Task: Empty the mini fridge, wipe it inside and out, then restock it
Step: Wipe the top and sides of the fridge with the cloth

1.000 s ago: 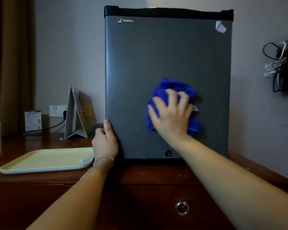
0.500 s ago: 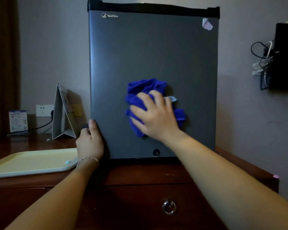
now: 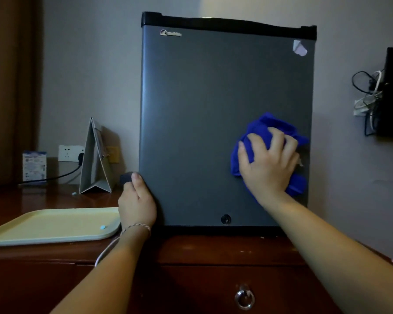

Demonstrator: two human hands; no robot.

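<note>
The mini fridge [image 3: 202,109] stands shut on the desk [image 3: 202,248], its door facing both hands. To wipe it well, keep the blue cloth [image 3: 261,128] flat and work in overlapping passes out to the edges. The right hand [image 3: 267,162] presses the bunched cloth against the door's lower right. The left hand [image 3: 136,200] is clamped on the lower left edge, steadying the fridge.

Mini fridge [image 3: 200,123] before me: grey door shut, black top trim, upright on the wooden cabinet. Blue cloth [image 3: 270,125] bunched flat against the door's lower right (small keyhole at bottom centre).
</note>
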